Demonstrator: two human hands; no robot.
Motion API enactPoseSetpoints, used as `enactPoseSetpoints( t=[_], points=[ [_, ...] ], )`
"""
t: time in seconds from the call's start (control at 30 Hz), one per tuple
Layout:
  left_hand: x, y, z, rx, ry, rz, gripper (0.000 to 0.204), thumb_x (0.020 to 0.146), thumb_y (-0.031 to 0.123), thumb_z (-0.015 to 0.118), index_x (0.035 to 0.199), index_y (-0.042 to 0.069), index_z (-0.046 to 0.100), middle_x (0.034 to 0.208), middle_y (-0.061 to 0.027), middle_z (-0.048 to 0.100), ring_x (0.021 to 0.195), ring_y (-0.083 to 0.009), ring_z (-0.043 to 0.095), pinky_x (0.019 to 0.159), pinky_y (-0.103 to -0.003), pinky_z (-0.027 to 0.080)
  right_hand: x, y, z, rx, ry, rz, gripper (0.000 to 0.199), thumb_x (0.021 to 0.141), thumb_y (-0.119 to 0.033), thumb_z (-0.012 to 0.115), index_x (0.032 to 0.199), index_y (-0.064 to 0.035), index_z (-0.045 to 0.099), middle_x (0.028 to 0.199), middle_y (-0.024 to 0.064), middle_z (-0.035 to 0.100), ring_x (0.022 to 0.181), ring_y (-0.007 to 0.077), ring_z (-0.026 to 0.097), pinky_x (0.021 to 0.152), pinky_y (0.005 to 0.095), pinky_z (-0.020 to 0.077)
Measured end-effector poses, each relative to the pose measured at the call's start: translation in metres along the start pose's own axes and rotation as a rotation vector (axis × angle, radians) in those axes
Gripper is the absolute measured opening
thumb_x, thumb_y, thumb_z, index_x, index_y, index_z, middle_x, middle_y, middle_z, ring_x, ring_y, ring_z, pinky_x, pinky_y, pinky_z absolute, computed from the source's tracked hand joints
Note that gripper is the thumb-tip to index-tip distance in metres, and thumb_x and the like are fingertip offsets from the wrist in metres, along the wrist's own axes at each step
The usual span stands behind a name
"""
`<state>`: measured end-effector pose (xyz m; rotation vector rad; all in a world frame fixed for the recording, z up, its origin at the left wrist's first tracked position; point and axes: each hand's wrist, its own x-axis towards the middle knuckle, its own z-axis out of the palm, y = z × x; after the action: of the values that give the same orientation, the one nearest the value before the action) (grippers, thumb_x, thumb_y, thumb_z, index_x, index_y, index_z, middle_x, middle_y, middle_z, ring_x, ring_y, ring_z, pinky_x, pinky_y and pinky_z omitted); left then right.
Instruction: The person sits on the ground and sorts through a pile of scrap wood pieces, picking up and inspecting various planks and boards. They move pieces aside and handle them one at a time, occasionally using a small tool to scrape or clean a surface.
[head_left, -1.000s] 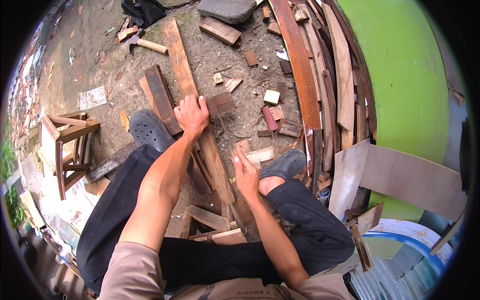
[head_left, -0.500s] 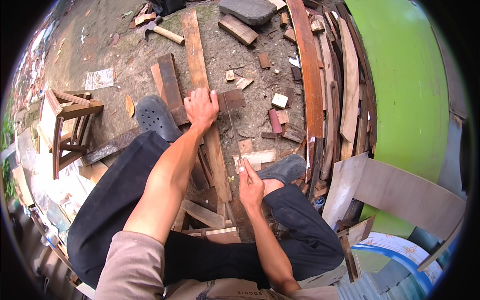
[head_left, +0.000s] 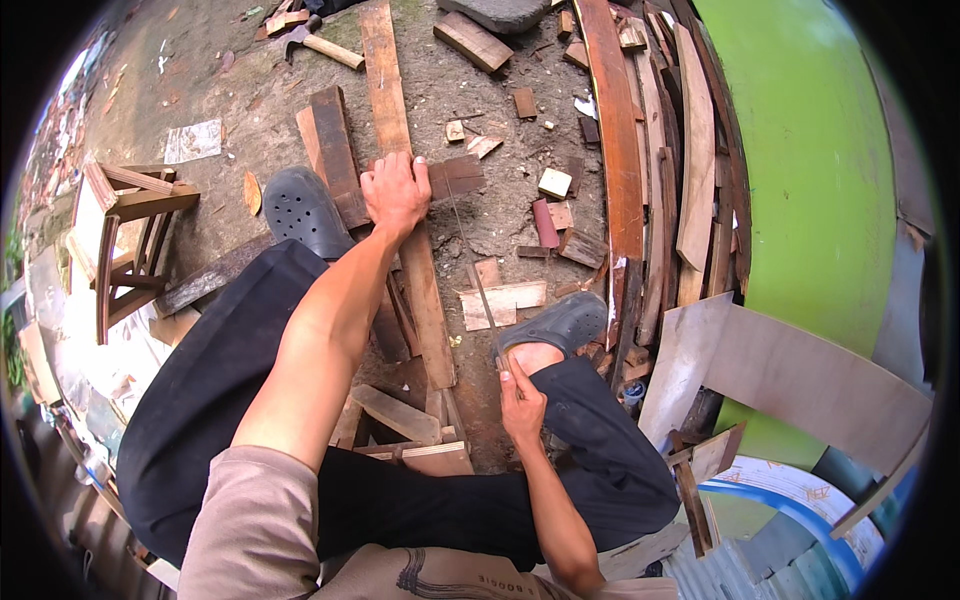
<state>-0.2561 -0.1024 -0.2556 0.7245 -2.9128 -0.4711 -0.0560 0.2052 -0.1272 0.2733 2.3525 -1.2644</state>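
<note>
A dark wooden board [head_left: 457, 177] lies crosswise over a long, lighter plank [head_left: 388, 90] on the ground. My left hand [head_left: 396, 193] is closed over the dark board, pressing it on the plank. Low and to the right, my right hand [head_left: 521, 405] grips the near end of a handsaw [head_left: 482, 297]. The thin blade shows almost edge-on and slants away from me, its far end at the dark board just right of my left hand. How deep any cut goes cannot be seen.
My clogs [head_left: 300, 213] stand either side of the plank. Small offcuts [head_left: 555, 182] are scattered on the right, beside long stacked boards [head_left: 697, 150] and a green panel [head_left: 810, 180]. A hammer [head_left: 325, 46] lies far left; a small wooden frame [head_left: 148, 205] stands at left.
My right hand has drawn the saw back toward me and slightly right, so more blade shows on the near side. The left hand still presses on the dark board.
</note>
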Motion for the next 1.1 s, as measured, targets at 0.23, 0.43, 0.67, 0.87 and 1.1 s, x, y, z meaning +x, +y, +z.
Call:
enactPoseSetpoints(
  t=[0.23,0.43,0.67,0.87,1.1],
  points=[
    [0.0,0.003,-0.003,-0.031,0.009,-0.001,0.029,0.097,0.034,0.049,0.09,0.009,0.062,0.092,-0.0106,0.061,0.093,-0.0287,0.058,0.084,-0.044,0.037,-0.026,-0.072,-0.019,0.073,-0.045,0.209,0.039,0.101,-0.017,0.06,0.137,-0.0019,0.058,0.07,-0.0045,0.053,0.057,0.0031,0.043,0.051,0.021,0.0367],
    [-0.002,0.005,-0.003,-0.057,0.006,0.0,0.028,0.097,0.034,0.05,0.089,0.009,0.061,0.091,-0.0095,0.061,0.093,-0.0269,0.058,0.083,-0.043,0.037,-0.067,-0.086,-0.041,0.207,-0.006,0.394,0.037,0.101,-0.015,0.058,0.135,0.0011,0.059,0.07,-0.004,0.054,0.056,0.0031,0.044,0.049,0.0215,0.0355],
    [0.0,0.003,-0.001,-0.043,0.01,-0.015,0.028,0.096,0.034,0.051,0.09,0.009,0.062,0.092,-0.0099,0.062,0.094,-0.0271,0.058,0.084,-0.043,0.037,0.046,-0.063,0.031,0.292,-0.011,0.126,0.039,0.103,-0.015,0.056,0.138,0.0,0.056,0.076,-0.0042,0.055,0.057,0.0023,0.041,0.049,0.0204,0.0348],
    [0.001,0.007,-0.003,-0.045,-0.004,-0.012,0.029,0.097,0.035,0.05,0.09,0.009,0.062,0.092,-0.0098,0.062,0.094,-0.0273,0.059,0.084,-0.044,0.038,0.144,-0.061,0.087,0.331,-0.007,-0.115,0.04,0.102,-0.017,0.058,0.138,-0.0009,0.056,0.11,0.0077,0.068,0.079,0.0057,0.048,0.066,0.0223,0.0393],
    [-0.001,0.0,0.001,0.013,0.013,0.005,0.03,0.097,0.035,0.049,0.088,0.009,0.06,0.089,-0.0097,0.06,0.091,-0.0288,0.058,0.082,-0.045,0.038,0.149,-0.093,0.093,0.332,-0.058,0.03,0.039,0.102,-0.018,0.059,0.138,-0.0036,0.058,0.094,-0.0008,0.068,0.07,0.0029,0.052,0.062,0.021,0.0453]
  ],
)
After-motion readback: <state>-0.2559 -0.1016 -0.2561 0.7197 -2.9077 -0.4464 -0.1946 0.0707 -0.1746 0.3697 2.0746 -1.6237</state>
